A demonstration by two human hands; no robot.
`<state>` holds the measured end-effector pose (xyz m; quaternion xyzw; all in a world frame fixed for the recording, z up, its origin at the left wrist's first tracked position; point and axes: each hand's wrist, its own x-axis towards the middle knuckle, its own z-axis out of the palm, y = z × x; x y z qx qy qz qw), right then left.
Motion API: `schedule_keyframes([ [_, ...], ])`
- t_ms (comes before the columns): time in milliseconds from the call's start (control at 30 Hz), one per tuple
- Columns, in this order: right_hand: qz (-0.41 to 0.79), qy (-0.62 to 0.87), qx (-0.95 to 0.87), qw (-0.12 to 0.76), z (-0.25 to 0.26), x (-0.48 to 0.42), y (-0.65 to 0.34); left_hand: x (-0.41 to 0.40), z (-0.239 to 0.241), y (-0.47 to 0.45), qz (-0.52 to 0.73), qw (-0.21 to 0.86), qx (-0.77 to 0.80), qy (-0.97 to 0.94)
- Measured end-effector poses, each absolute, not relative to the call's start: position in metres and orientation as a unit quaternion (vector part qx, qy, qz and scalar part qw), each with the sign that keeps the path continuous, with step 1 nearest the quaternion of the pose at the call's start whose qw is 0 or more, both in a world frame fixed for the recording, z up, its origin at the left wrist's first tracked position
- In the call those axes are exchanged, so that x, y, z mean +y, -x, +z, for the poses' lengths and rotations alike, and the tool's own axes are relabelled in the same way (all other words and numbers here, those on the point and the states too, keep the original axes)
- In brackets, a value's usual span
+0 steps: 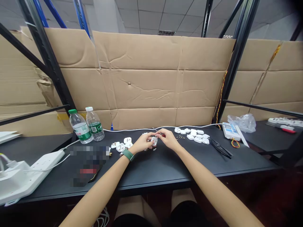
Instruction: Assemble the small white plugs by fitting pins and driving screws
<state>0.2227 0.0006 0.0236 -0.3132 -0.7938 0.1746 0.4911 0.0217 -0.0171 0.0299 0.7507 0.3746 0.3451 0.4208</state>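
My left hand [143,142], with a green watch band on the wrist, pinches a small white plug housing [154,140] over the middle of the desk. Close beside it, my right hand [168,138] is closed on a red-handled screwdriver [162,134]; its thin shaft points up and to the left. White plug housings with metal parts inside [121,147] lie left of my left hand. To the right of my right hand are several white plastic covers [198,136] and small brass-coloured pieces [180,137]. Some small parts beneath the left hand are partly hidden.
Two plastic bottles [81,127] stand at the back left, near a white power strip [40,170]. Black-framed glasses [220,148] and a white device with wires [230,130] lie to the right. A cardboard wall [146,88] closes off the back.
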Motion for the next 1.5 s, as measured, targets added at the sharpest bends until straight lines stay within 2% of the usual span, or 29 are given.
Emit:
schedule_keyframes([
  [200,0.194,0.323,-0.799,0.468,0.023,0.000,-0.222,-0.017,0.031,-0.021,0.343,0.435,0.378,-0.742],
  [700,0.156,0.278,-0.825,0.466,0.017,0.004,-0.222,-0.015,0.028,-0.020,0.342,0.436,0.375,-0.743],
  [1500,0.131,0.299,-0.835,0.444,0.022,-0.004,-0.224,-0.015,0.029,-0.020,0.345,0.417,0.393,-0.743],
])
